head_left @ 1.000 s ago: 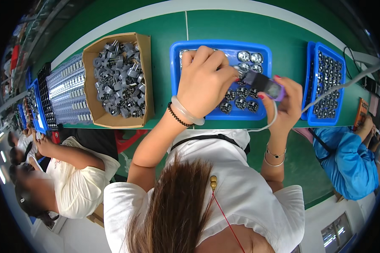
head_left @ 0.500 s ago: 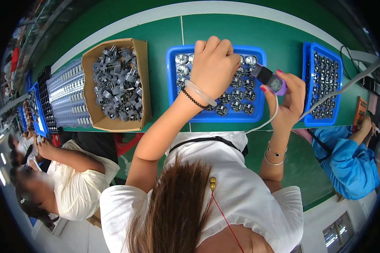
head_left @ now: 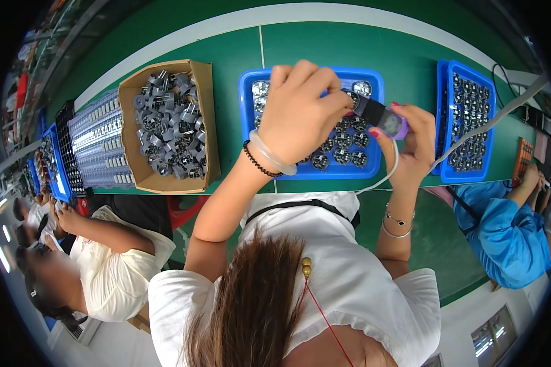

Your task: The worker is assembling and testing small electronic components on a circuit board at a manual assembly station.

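My right hand point(head_left: 411, 137) grips a small purple and black handheld device point(head_left: 386, 119) with a light grey cable. Its dark end points up and left toward my left hand point(head_left: 303, 113). The left fingers are bent and pinched at that dark end, against a small round part point(head_left: 351, 96) with a shiny face and dark rim; the fingers partly hide it. Both hands are above a blue tray point(head_left: 378, 144) holding rows of similar silvery round parts point(head_left: 343, 139). My left hand and wrist cover the tray's middle and left.
To the left stands a cardboard box point(head_left: 208, 122) of loose grey parts with metal pins, beside stacked clear plastic trays point(head_left: 98, 140). Stacked blue trays point(head_left: 488, 122) of round parts stand at right, with a grey cable point(head_left: 471, 142) across them. Co-workers sit on both sides.
My left hand has turned and lowered slightly, its fingers now meeting the device's dark end with a round part there. The device has shifted slightly left and down.
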{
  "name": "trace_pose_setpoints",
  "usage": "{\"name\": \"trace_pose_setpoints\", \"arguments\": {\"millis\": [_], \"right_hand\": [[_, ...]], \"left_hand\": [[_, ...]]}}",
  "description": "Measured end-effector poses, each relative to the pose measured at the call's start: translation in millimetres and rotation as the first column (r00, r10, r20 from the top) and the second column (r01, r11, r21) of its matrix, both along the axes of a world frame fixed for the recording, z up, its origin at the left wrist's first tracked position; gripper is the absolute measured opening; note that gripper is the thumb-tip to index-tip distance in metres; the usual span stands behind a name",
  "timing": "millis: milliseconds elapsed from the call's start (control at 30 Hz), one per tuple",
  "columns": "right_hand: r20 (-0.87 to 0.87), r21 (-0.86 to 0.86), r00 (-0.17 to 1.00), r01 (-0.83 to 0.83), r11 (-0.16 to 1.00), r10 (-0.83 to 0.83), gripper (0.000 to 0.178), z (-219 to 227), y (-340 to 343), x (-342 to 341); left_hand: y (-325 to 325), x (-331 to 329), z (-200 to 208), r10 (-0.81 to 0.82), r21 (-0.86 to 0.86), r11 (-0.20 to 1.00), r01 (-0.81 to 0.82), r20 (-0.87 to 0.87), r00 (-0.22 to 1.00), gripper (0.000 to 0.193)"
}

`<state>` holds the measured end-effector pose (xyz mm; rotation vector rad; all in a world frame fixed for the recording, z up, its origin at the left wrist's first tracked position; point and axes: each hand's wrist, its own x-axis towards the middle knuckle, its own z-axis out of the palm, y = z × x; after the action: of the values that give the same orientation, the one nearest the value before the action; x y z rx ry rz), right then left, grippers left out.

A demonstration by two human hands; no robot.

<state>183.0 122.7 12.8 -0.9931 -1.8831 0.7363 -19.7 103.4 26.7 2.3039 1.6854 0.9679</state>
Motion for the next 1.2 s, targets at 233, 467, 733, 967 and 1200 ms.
{"name": "trace_pose_setpoints", "arguments": {"millis": [233,467,733,967,1200], "right_hand": [[-0.295,-0.1,0.933,0.182,0.978,-0.204,0.045,-6,-4,7],[-0.154,-0.057,0.984,0.077,0.995,-0.085,0.046,-4,-5,11],[0.088,-0.047,0.995,-0.046,0.998,0.05,0.046,5,-3,9],[0.064,-0.05,0.996,-0.061,0.997,0.065,0.045,5,-4,8],[-0.24,-0.084,0.948,0.195,0.977,-0.21,0.047,-2,-7,17]], "left_hand": [[4,-13,-25,0.107,0.011,0.994,-0.107,-0.1,0.989,0.014],[2,11,-15,0.009,-0.088,0.996,-0.013,-0.04,0.999,0.015],[0,12,-10,-0.085,0.031,0.996,0.085,-0.027,0.996,0.017],[-1,9,-7,-0.057,0.031,0.998,0.056,0.038,0.998,0.016],[7,-8,-16,0.091,0.107,0.99,-0.088,-0.024,0.996,0.009]]}}
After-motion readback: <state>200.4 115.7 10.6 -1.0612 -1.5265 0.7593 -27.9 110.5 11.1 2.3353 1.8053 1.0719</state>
